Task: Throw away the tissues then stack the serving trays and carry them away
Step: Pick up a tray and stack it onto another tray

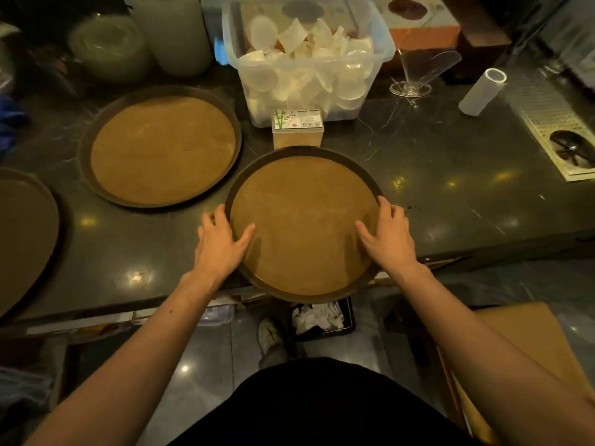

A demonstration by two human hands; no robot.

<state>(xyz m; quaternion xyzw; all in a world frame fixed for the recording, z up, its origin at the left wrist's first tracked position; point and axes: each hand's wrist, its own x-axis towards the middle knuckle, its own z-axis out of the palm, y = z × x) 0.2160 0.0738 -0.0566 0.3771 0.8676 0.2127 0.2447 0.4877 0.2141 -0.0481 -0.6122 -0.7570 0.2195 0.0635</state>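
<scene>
Dark counter [450, 175], both hands' grip clamped on round tray [304, 225], overhanging edge

Dark marble counter [450, 175] above glossy grey floor [199, 365].

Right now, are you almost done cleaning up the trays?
About halfway. The tissues already lie in the bin on the floor, and no tray holds any. The left hand and right hand hold the near tray by its rim, half off the counter. The middle tray and far-left tray lie unstacked; nothing is carried off.
</scene>
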